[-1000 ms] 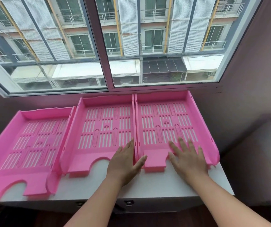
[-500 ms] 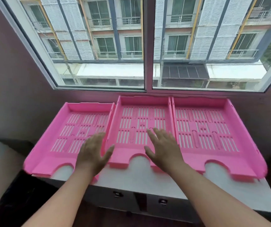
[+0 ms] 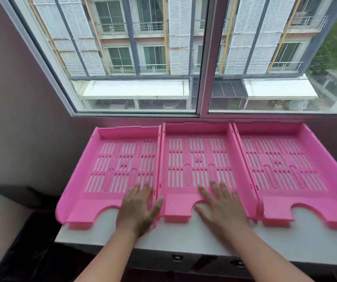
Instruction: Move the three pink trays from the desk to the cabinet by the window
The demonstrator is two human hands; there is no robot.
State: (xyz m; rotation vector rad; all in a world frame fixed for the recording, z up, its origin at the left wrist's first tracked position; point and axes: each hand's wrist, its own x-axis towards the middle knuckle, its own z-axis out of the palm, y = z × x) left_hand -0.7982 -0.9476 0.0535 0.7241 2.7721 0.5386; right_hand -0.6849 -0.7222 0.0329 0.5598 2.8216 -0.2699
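With all three pink trays (image 3: 199,169) lying side by side on the white cabinet (image 3: 183,239) just below the window (image 3: 204,58), only squaring up seems left. Both hands lie flat with fingers spread, gripping nothing: left hand (image 3: 138,208) on the leftmost tray, right hand (image 3: 222,208) on the middle one. Gentle, even pushes toward the window should line up the fronts.

Three trays (image 3: 199,159) sit side by side on the cabinet (image 3: 194,239) below the window (image 3: 183,58).
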